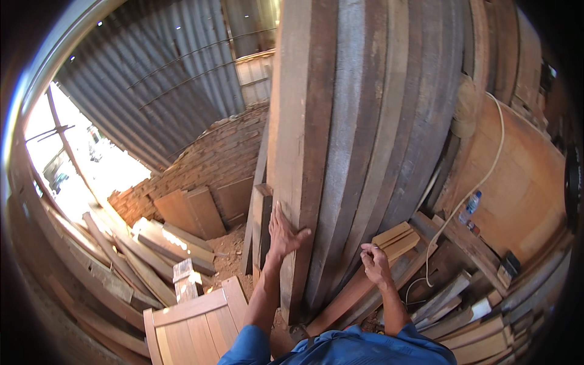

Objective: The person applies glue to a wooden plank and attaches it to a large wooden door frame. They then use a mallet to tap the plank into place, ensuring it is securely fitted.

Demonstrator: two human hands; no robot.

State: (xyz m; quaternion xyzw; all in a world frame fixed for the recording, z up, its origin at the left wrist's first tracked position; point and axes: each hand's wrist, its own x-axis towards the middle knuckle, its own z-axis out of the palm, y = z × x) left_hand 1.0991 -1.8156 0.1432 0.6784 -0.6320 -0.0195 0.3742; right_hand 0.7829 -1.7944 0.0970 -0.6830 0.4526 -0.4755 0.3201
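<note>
Tall planed timber beams (348,121) stand side by side in front of me, leaning upright. My left hand (285,234) lies flat against the leftmost, lighter beam (288,146), with its fingers stretched upward and the thumb spread to the right. Lower right of the beams, my right hand (376,264) hangs in the air with its fingers curled together. Whatever it may hold is too small or hidden to make out. Close to that hand, short light wood blocks (396,240) rest on stacked boards. Beside my left forearm stands a panelled wooden door (194,328).
Loose planks (131,255) lie at the left, near a low brick wall (201,158) and corrugated metal sheeting (164,67). A pale cable (486,176) runs down over a large board (517,176) at the right. A plastic bottle (472,204) stands there, and offcuts (480,340) are piled below.
</note>
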